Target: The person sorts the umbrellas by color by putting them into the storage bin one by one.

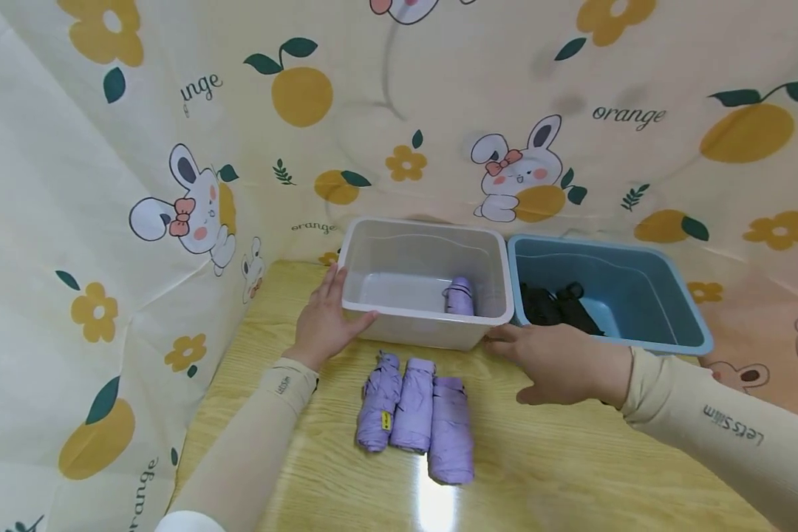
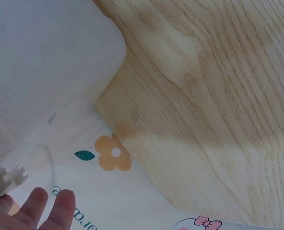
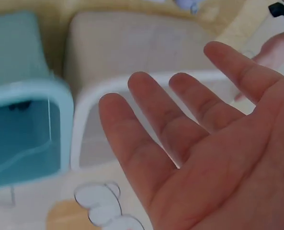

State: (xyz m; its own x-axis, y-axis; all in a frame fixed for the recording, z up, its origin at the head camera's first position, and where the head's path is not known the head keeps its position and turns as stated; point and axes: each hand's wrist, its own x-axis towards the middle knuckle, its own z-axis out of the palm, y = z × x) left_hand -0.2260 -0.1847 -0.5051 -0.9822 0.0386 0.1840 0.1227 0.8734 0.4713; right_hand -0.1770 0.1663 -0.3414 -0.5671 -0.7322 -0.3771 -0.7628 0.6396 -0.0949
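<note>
Left hand (image 1: 322, 319), fingers extended along the left side of a white bin (image 1: 412, 331), thumb at its front; three furled purple umbrellas (image 1: 412, 406), side by side on the table (image 1: 545, 465) before it; fourth umbrella (image 1: 461, 298), inside, right end; right hand (image 1: 565, 363), well apart from the left, fingers extended, near the right front corner, contact unclear; blue bin (image 1: 645, 284), holding black items (image 1: 541, 305).

Spread fingers (image 3: 127, 129), whitish bin (image 3: 132, 40) behind, blue bin (image 3: 15, 48) alongside
</note>
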